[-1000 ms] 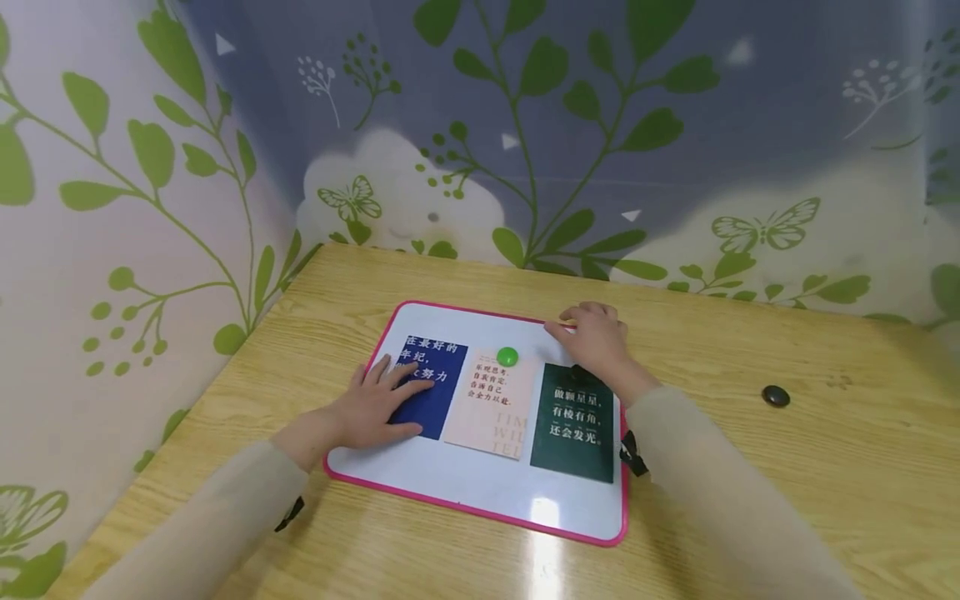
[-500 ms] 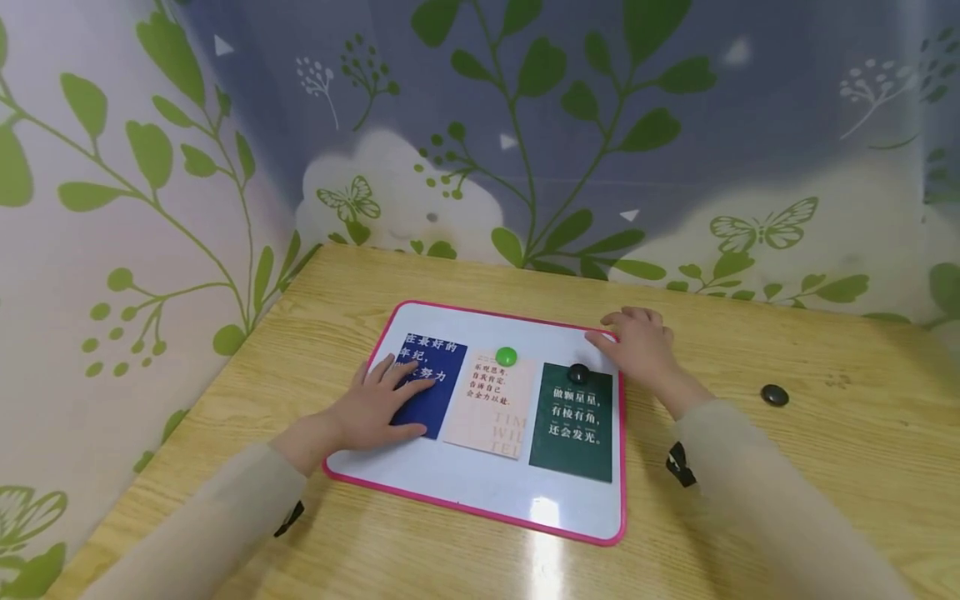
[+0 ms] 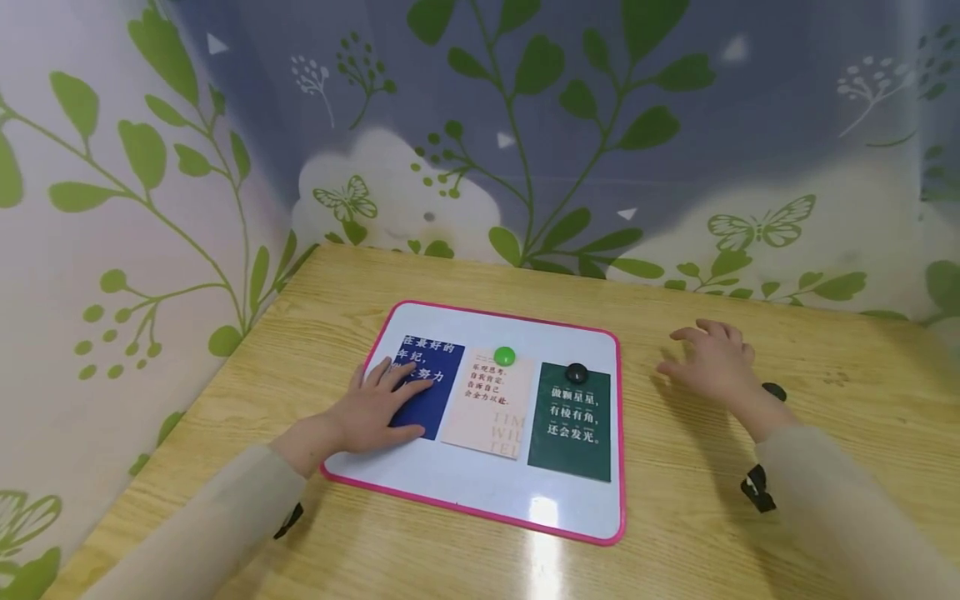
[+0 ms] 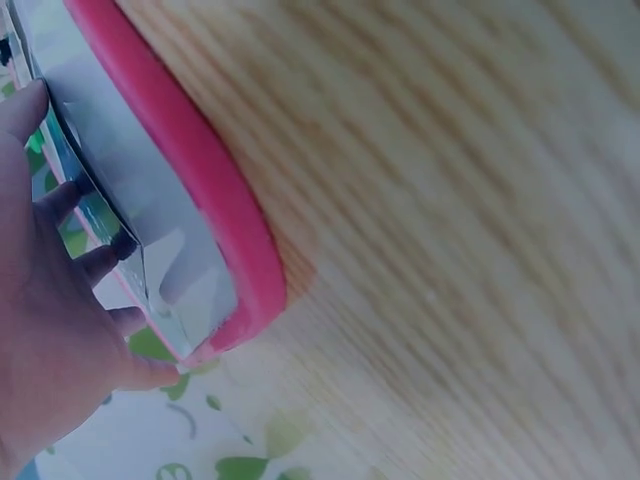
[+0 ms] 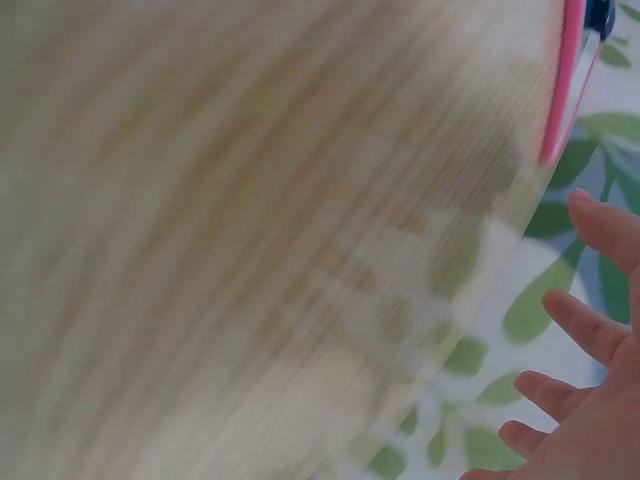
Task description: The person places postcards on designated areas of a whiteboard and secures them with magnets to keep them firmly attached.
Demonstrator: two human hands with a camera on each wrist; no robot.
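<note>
My left hand (image 3: pixel 367 408) lies with fingers spread over the blue card (image 3: pixel 429 410) on the left of a pink-rimmed whiteboard (image 3: pixel 472 483). In the left wrist view its fingertips rest along the card (image 4: pixel 122 215). A pale pink card (image 3: pixel 480 421) lies in the middle, with a round green magnet (image 3: pixel 504 357) at its top. To the right is a dark green card (image 3: pixel 573 454), with a round black magnet (image 3: pixel 576 372) at its top. My right hand (image 3: pixel 712 362) is over the table right of the board, fingers loosely bent and holding nothing.
Another round black magnet (image 3: pixel 775 391) lies on the wooden table (image 3: pixel 847 433), partly hidden behind my right hand. A leaf-patterned wall (image 3: pixel 585 208) stands along the table's back edge, and another patterned wall (image 3: pixel 150 275) along its left.
My right hand has drawn away from the top right of the board and moved right toward the loose black magnet, uncovering the magnet on the green card. The left hand stays in place.
</note>
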